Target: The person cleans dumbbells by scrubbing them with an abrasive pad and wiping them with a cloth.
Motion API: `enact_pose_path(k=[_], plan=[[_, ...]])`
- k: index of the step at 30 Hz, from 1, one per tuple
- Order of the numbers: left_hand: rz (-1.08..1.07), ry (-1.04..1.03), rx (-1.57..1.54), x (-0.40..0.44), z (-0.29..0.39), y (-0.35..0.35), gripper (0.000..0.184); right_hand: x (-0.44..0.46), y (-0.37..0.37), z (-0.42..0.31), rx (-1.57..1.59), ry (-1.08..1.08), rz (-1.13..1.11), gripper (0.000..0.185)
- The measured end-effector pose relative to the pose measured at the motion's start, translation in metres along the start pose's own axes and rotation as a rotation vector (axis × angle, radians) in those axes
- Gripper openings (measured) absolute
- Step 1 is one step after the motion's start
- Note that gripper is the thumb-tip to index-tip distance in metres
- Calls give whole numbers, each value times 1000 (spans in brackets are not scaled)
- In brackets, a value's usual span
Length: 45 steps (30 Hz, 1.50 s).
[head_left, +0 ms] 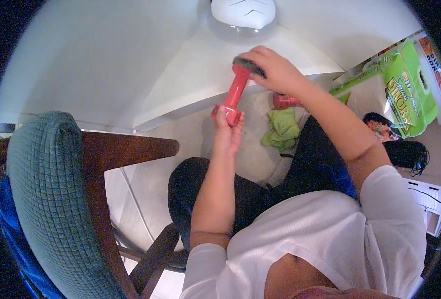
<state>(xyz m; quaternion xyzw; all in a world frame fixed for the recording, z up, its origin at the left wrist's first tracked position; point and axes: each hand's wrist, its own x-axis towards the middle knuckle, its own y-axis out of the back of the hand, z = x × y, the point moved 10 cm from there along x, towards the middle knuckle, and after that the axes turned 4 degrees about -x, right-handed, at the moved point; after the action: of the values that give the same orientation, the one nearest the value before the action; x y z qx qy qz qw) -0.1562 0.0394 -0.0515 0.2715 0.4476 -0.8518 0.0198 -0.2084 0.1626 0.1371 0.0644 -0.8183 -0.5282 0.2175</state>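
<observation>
My left hand [226, 132] is wrapped round the lower head of a red dumbbell [237, 90], which I hold up at a tilt. My right hand [278, 71], slightly blurred, grips a dark oval thing [249, 67] against the dumbbell's upper end. Whether it is a brush or a pad I cannot tell. Below my right wrist, a second red dumbbell [283, 101] shows in part, the rest hidden by my forearm. Near it on the floor lies a crumpled green cloth [282, 127].
A wooden chair with a green checked cover [56, 189] stands at left. On the right are a green and white bag [405, 89], a black case [402, 153] and a white box [427, 199]. A white rounded object [244, 12] sits on the white surface ahead.
</observation>
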Motion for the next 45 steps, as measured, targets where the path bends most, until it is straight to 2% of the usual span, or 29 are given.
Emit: enact_pose_path(k=[2, 3, 9, 12, 15, 18, 21, 25, 28, 31, 34, 37, 40, 41, 45], plan=[[29, -57, 6, 0, 5, -2, 35, 8, -24, -25, -243, 264, -87, 44], [45, -85, 10, -2, 9, -2, 36, 7, -36, -32, -272, 316, -141, 45], [0, 55, 2, 3, 2, 4, 38, 1, -43, -27, -274, 201, -35, 45], [57, 47, -18, -1, 2, 0, 37, -29, -78, -15, -182, 13, 75, 45], [31, 65, -56, 4, -3, 2, 36, -46, -98, -36, -8, 29, 4, 46], [-24, 102, -67, 9, -6, 4, 36, -45, -84, -42, 139, 142, -13, 46], [21, 127, -48, 7, -9, 12, 36, -20, -52, -8, 83, 117, 143, 46], [38, 152, -36, 9, -7, 10, 38, -28, -77, -2, 72, 0, 118, 47], [66, 152, -64, 9, -10, 15, 39, -43, -99, -10, 44, -6, -27, 48], [66, 113, -119, 12, -9, 12, 43, -54, -87, -37, 74, 159, 42, 51], [30, 132, -125, 6, -4, 6, 43, -53, -83, -39, 57, 175, -313, 53], [42, 171, -106, 2, -7, 6, 43, -30, -60, -9, -8, 217, 113, 54], [111, 179, -154, 4, -8, 10, 43, -40, -85, -10, 43, 29, 124, 52], [114, 176, -171, 3, -7, 8, 42, -44, -94, -13, 41, -50, 44, 50], [45, 173, -219, 3, -4, 4, 44, -55, -94, -41, 114, 140, 26, 49]])
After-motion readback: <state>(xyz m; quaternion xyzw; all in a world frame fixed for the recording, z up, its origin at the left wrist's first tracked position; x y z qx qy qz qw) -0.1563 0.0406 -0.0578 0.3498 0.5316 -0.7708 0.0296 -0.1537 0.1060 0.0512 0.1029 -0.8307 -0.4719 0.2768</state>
